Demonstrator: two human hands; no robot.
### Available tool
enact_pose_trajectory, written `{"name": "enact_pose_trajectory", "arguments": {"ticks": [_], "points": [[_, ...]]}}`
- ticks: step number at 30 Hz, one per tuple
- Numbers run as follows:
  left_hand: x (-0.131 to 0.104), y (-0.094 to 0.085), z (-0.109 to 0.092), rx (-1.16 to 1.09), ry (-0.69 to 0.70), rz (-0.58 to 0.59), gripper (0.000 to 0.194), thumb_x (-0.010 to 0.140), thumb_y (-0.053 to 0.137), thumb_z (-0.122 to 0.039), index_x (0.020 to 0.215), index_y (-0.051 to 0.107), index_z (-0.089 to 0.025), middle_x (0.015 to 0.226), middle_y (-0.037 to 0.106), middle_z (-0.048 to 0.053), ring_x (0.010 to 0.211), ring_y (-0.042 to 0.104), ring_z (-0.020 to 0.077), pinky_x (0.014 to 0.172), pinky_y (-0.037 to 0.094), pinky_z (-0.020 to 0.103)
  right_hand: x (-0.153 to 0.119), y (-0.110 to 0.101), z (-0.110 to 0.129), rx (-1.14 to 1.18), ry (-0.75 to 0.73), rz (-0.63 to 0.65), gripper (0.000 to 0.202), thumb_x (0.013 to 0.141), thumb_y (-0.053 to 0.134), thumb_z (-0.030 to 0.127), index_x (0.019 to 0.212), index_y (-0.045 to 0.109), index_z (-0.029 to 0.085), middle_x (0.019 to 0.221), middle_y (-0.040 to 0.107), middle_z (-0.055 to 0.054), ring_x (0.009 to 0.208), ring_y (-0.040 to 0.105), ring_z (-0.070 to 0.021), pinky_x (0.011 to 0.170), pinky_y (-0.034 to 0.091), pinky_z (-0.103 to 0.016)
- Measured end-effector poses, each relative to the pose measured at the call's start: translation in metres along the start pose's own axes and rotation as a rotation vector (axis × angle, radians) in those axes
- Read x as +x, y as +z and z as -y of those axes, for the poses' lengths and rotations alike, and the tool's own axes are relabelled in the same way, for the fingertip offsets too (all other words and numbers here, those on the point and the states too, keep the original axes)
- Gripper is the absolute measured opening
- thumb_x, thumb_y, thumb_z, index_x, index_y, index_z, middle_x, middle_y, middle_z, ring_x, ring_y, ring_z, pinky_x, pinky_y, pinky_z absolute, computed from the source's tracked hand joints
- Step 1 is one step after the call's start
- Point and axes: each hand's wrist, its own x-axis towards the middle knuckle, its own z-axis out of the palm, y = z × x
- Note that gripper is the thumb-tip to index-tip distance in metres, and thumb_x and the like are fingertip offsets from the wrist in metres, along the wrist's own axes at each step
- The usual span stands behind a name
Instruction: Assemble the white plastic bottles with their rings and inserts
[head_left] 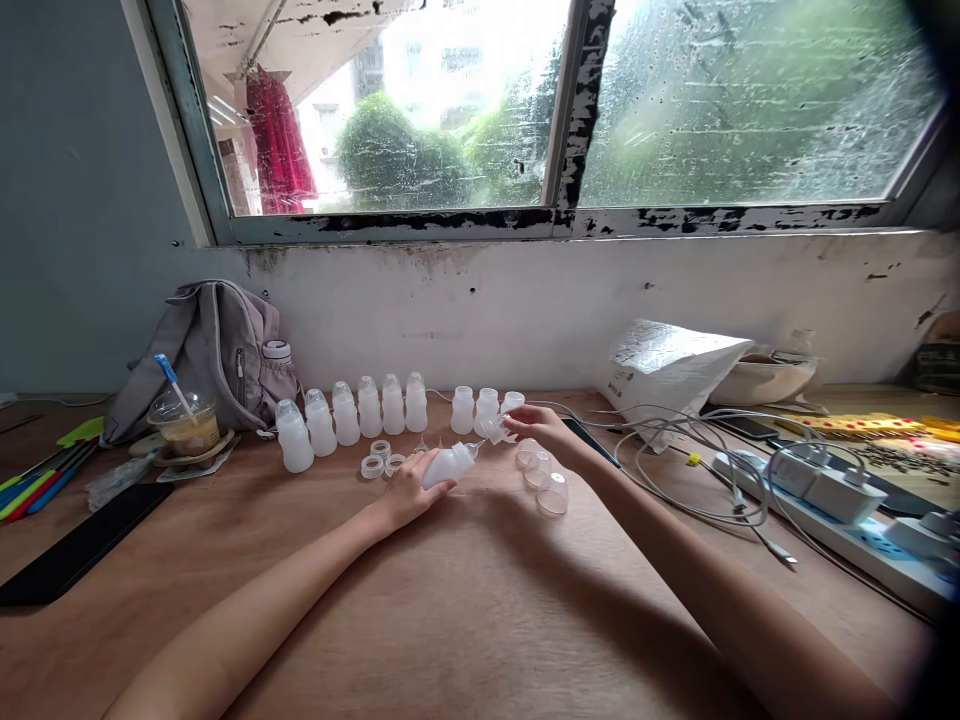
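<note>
My left hand [411, 492] is wrapped round a frosted white baby bottle [448, 466], tilted with its teat end toward the right. In my right hand [551, 432] is a clear domed cap [493, 428], pinched at the fingertips close to the bottle's teat. White screw rings [372, 466] lie left of the held bottle, and a few clear teats [421, 444] stand behind it, partly hidden by my left hand. Clear domed caps [553, 494] sit on the table below my right wrist. Open-topped bottles [463, 410] stand in a short row behind my right hand.
Several capped bottles [367, 406] form a row at the back left. Beyond them are a grey backpack [217, 350] and a drink cup [187, 425]. On the right lie tangled white cables [675, 480], a power strip [847, 530] and a silver bag [667, 370].
</note>
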Motion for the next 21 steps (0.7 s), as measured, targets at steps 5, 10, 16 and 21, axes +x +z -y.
{"name": "enact_pose_trajectory", "arguments": {"ticks": [5, 10, 16, 21], "points": [[0.0, 0.001, 0.001, 0.002, 0.001, 0.017, 0.048, 0.076, 0.05, -0.046, 0.115, 0.045, -0.019, 0.103, 0.056, 0.008, 0.095, 0.052, 0.0229, 0.081, 0.042, 0.035, -0.005, 0.014, 0.004, 0.318, 0.156, 0.208, 0.026, 0.06, 0.069, 0.033, 0.078, 0.065, 0.014, 0.077, 0.065, -0.007, 0.076, 0.06, -0.0193, 0.071, 0.048, -0.032], [-0.001, 0.001, 0.001, 0.007, 0.015, 0.019, 0.05, 0.075, 0.05, -0.046, 0.117, 0.045, -0.019, 0.105, 0.056, 0.008, 0.096, 0.051, 0.0231, 0.083, 0.041, 0.035, -0.006, 0.022, 0.002, 0.34, 0.178, 0.259, 0.021, 0.062, 0.068, 0.03, 0.075, 0.066, 0.013, 0.076, 0.064, -0.007, 0.075, 0.06, -0.0193, 0.074, 0.048, -0.033], [0.0, 0.001, 0.0, 0.015, 0.024, 0.028, 0.05, 0.076, 0.05, -0.045, 0.119, 0.043, -0.02, 0.106, 0.055, 0.008, 0.097, 0.05, 0.0232, 0.084, 0.041, 0.036, -0.01, 0.025, 0.004, 0.339, 0.17, 0.263, 0.019, 0.066, 0.065, 0.031, 0.072, 0.065, 0.013, 0.076, 0.063, -0.008, 0.075, 0.06, -0.0193, 0.072, 0.048, -0.032], [0.0, 0.0, 0.0, 0.049, 0.058, 0.041, 0.049, 0.079, 0.047, -0.043, 0.121, 0.04, -0.02, 0.109, 0.053, 0.009, 0.1, 0.048, 0.024, 0.086, 0.04, 0.038, -0.01, 0.031, 0.007, 0.299, 0.169, 0.227, 0.02, 0.063, 0.067, 0.034, 0.069, 0.063, 0.014, 0.072, 0.062, -0.008, 0.072, 0.06, -0.0191, 0.07, 0.05, -0.032]]}}
